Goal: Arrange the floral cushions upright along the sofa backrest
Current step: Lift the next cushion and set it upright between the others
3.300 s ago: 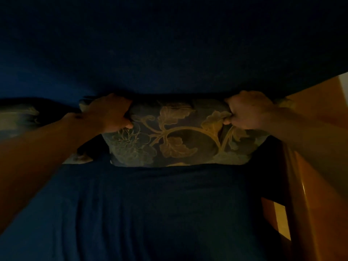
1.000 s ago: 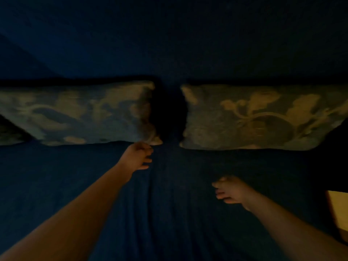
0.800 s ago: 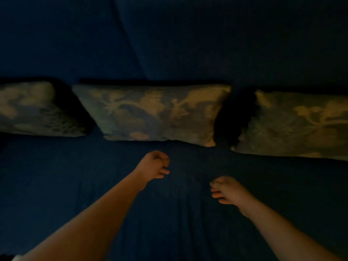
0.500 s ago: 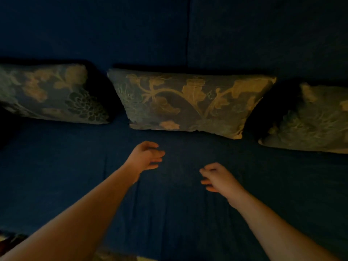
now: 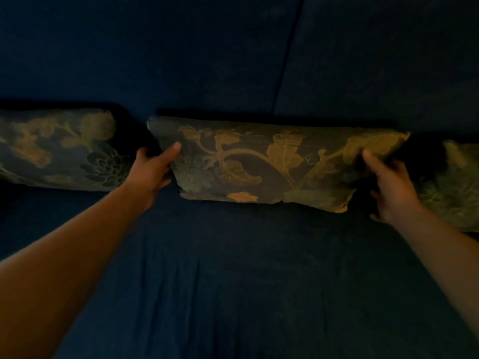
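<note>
I see a dim view looking down at a dark blue sofa seat (image 5: 233, 281) and its backrest (image 5: 181, 53). Three floral cushions stand in a row along the foot of the backrest. The middle cushion (image 5: 272, 164) leans upright against it. My left hand (image 5: 153, 169) grips its left edge, thumb lying on the patterned front, fingers hidden behind. My right hand (image 5: 388, 187) clasps its right edge, thumb on the front, the other fingers lost in shadow. The left cushion (image 5: 59, 149) sits just beyond the left hand, a dark gap between it and the middle one. The right cushion (image 5: 456, 187) is partly cut off at the frame edge.
</note>
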